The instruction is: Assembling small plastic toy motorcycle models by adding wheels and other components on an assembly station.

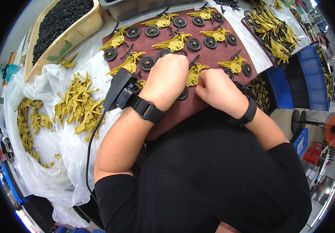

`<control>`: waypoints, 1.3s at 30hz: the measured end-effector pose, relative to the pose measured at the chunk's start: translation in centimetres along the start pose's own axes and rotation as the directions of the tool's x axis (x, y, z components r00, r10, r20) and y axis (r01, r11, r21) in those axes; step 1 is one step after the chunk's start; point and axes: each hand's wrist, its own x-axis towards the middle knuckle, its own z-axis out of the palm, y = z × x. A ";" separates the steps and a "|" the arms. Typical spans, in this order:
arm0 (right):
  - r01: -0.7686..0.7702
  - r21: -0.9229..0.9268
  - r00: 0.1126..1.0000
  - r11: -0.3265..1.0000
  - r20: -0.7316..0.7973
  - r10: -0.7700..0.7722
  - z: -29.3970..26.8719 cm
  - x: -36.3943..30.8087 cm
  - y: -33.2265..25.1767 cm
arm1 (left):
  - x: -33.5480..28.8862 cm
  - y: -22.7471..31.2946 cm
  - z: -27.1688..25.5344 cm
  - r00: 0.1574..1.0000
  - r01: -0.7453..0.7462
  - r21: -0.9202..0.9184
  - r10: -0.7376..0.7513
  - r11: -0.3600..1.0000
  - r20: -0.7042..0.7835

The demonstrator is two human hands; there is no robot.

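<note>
Both my hands are over a maroon cloth-covered board (198,100), on either side of a yellow toy motorcycle body (194,75). My left hand (168,77) is bent down and curled at the body's left; its fingertips are hidden behind the back of the hand. A black spoked wheel (183,93) shows just beneath it. My right hand (218,90) is closed, thumb against curled fingers, close against the body's right side; what it pinches is hidden. Around them lie several yellow bodies, such as one body (175,42), each with black wheels and a black handlebar part (235,54).
At the left, loose yellow parts (80,103) are heaped on clear plastic sheeting (45,145). A yellowish bin (72,37) of small black parts and a grey bin (130,9) stand at the back. Yellow motorcycles (274,35) are piled at far right, near blue crates (311,77).
</note>
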 end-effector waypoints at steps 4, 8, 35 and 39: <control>-0.165 0.140 0.985 0.976 0.081 0.154 -0.1 0.0 0.4 | 0.3 0.0 -0.1 1.000 -0.001 0.007 0.001 1.000 0.011; -0.180 0.226 0.983 0.957 0.061 0.171 0.2 -1.4 0.1 | 0.3 -0.3 -0.2 0.999 0.026 -0.010 -0.026 1.000 0.039; 0.102 -0.271 0.993 0.957 0.090 -0.080 0.9 -1.1 -1.4 | 1.0 0.4 -1.5 0.989 0.055 -0.003 -0.054 0.998 0.141; 0.174 -0.212 0.983 0.962 0.102 -0.155 0.0 -2.0 0.1 | 0.8 0.1 -2.1 0.993 0.054 -0.127 -0.040 0.990 0.110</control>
